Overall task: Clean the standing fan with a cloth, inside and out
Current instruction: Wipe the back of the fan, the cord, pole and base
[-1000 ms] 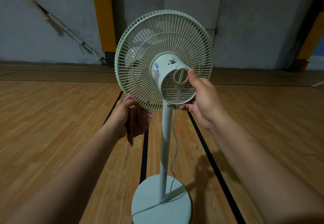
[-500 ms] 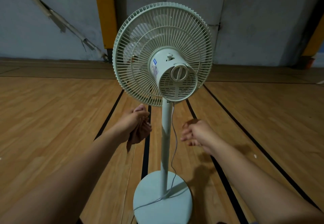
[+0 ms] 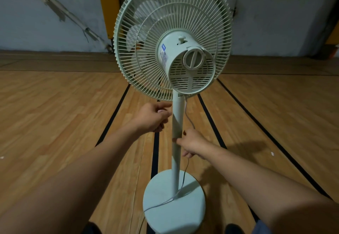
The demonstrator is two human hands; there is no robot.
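Both hands had closed in on the upright pole [image 3: 177, 134] of the pale green standing fan [image 3: 176, 54], whose long axis ran vertically from the round base [image 3: 174, 210] near the person up to the motor housing [image 3: 185, 65] and rear grille [image 3: 146, 32]. The right hand [image 3: 192, 144] was lower and nearer, its fingers curled against the pole's right side beside the power cord [image 3: 189, 118], seemingly grasping it. The left hand [image 3: 152, 117] sat higher, touching the pole's left side with fingers curled around a scrap of pinkish cloth [image 3: 161, 111], just under the grille.
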